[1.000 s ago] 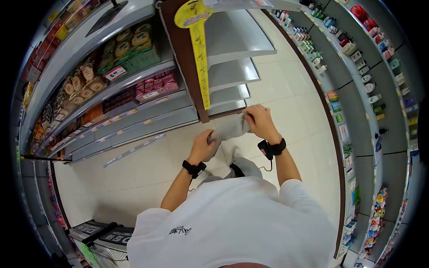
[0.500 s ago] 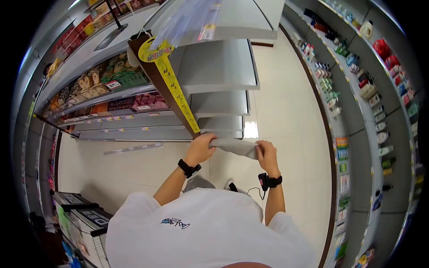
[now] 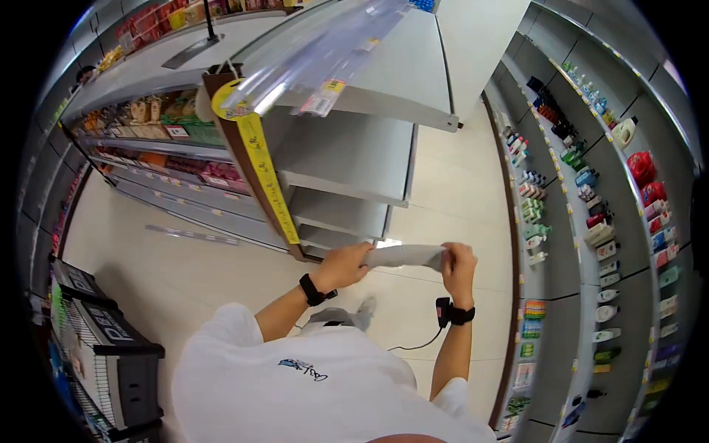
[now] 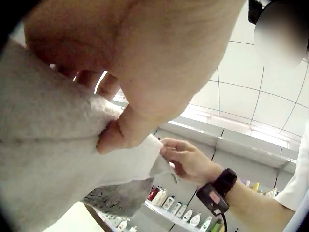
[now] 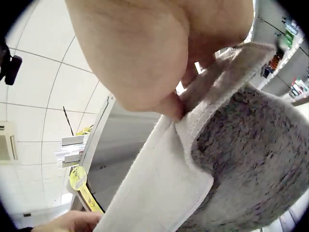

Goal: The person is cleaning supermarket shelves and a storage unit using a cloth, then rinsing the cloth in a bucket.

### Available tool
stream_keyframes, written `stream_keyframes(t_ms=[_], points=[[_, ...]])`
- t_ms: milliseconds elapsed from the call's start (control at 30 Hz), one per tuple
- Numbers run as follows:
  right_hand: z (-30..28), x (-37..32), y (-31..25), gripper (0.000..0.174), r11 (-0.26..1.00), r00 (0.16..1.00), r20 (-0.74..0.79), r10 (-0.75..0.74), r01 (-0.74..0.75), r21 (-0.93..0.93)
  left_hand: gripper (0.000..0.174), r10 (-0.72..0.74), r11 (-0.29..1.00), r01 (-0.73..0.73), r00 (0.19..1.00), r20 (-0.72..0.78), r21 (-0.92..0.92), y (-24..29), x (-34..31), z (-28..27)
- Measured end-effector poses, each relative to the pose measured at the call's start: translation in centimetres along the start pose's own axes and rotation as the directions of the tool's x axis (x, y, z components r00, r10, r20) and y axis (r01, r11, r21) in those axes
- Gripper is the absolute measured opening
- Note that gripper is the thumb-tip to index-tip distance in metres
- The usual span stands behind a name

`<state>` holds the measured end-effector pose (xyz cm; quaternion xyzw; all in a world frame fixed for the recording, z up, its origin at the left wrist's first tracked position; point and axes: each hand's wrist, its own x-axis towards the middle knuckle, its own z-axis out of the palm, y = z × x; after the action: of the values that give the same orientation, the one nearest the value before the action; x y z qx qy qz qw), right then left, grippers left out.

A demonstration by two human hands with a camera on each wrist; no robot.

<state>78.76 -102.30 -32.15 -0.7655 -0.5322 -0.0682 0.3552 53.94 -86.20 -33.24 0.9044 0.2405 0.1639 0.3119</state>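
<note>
A light grey cloth [image 3: 405,256] is stretched between my two hands at waist height. My left hand [image 3: 343,266] pinches its left end, the thumb [image 4: 116,137] pressing down on the fabric. The right end is gripped by my right hand [image 3: 459,272], with the thumb on the near side and fingers behind. In the right wrist view the cloth shows a pale smooth face [image 5: 149,179], a stitched edge and a darker, fuzzy grey face [image 5: 251,154] hanging below. Its underside is hidden in the head view.
Bare grey shelves [image 3: 347,159] stand just ahead, with a yellow hanging strip [image 3: 262,166] at their corner. Clear plastic strips [image 3: 317,52] lie on the top shelf and jut past its edge. Stocked shelves [image 3: 609,255] line the right; a cart [image 3: 111,354] stands at left.
The cloth was slanted up to the right a second ago; now it is held nearly level. The head view has shifted, showing more of the shelf top. Both hands keep their hold.
</note>
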Motion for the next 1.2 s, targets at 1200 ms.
stream_keyframes(t_ms=[1200], points=[[-15.0,51.0,-1.5,0.023,0.364,0.530,-0.602,-0.598,0.848,0.385,0.048,-0.049,0.722,0.547,0.650,-0.758,0.423,31.8,19.1,-20.3]])
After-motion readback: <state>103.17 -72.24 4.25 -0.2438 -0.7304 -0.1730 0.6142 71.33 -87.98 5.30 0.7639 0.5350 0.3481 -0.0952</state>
